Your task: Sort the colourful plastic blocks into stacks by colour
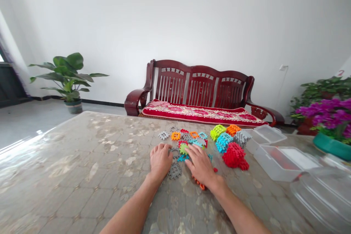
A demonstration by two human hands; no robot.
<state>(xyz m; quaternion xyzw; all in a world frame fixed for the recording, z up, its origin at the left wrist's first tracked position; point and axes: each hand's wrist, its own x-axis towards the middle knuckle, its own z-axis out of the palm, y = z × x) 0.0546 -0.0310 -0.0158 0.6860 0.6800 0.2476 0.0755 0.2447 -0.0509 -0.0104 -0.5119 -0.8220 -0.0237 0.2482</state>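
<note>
Flower-patterned bench (109, 161) carries a green tile (183, 148), likely light, stiff plastic, best pinched by its edges. Right hand (201, 164) fingers spread against it; the left hand (160, 159) curls nearby, any grip hard to tell; red tiles (235, 155) lie farther right.

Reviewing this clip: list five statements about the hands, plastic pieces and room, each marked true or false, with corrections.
1. A green interlocking piece shows between the left hand and the right hand. True.
2. A potted plant stands left of the wooden bench. True.
3. The red pile sits on the wooden bench. False: it is on the table.
4. The purple flowers are in a red planter. False: their planter is teal.
5. A red patterned cover lies along the bench seat. True.
</note>
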